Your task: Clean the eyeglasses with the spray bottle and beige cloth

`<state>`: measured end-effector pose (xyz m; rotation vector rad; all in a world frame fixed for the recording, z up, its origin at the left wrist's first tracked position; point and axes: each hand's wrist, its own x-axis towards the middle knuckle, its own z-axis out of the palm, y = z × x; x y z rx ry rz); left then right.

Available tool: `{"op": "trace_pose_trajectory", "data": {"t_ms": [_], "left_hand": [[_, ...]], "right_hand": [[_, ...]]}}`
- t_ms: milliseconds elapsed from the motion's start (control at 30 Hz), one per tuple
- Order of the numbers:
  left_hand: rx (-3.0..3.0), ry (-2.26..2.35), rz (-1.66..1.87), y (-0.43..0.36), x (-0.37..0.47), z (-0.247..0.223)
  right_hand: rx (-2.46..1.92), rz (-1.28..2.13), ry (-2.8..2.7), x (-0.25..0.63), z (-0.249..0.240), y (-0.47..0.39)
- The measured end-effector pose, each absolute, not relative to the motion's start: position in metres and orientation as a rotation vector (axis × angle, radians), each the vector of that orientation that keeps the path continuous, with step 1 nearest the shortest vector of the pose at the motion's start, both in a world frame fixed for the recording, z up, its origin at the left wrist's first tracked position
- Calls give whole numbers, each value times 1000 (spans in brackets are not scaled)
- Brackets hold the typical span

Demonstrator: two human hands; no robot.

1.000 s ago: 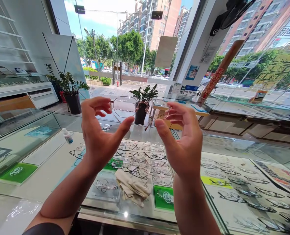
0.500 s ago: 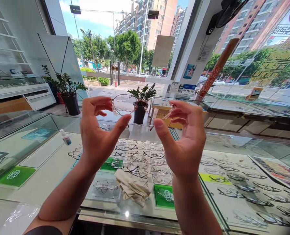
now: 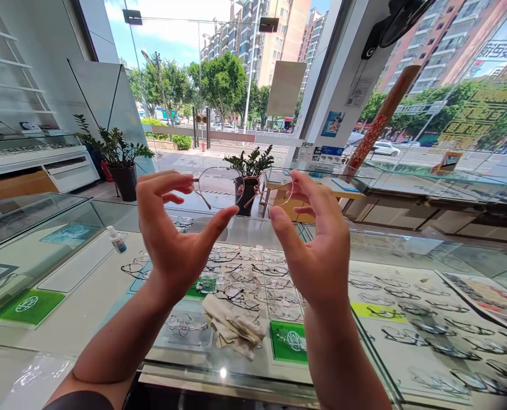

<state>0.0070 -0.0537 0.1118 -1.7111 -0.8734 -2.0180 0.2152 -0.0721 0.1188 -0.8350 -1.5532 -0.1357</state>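
A pair of thin-rimmed round eyeglasses [image 3: 249, 181] is held up level above the glass counter, the lenses clear and the far view showing through them. My left hand [image 3: 172, 239] grips the left end of the frame with its fingertips, thumb stretched out below the lens. At the other end, my right hand [image 3: 319, 245] has its fingers on the right rim, with the thumb below that lens. A temple arm shows through the left lens. Under the hands, a crumpled beige cloth [image 3: 236, 324] lies on the counter.
The glass display counter [image 3: 185, 364] holds many eyeglass frames in rows. A small spray bottle [image 3: 117, 239] stands at left. Green cards [image 3: 33, 307] lie on both sides. Potted plants [image 3: 123, 179] stand beyond the counter, before large windows. A magazine [image 3: 488, 299] lies at right.
The eyeglasses have turned slightly, so a temple arm now shows through the left lens. My right hand has shifted a little left; my left thumb has moved slightly right.
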Motion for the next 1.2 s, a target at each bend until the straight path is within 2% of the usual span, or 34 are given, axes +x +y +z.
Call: {"op": "trace_pose_trajectory", "data": {"t_ms": [233, 1200], "left_hand": [[-1685, -767, -2013, -55, 11, 111], [-1740, -870, -2120, -62, 13, 114]], "right_hand": [[-891, -119, -1590, 216, 121, -75], [-844, -189, -1517, 211, 121, -82]]}}
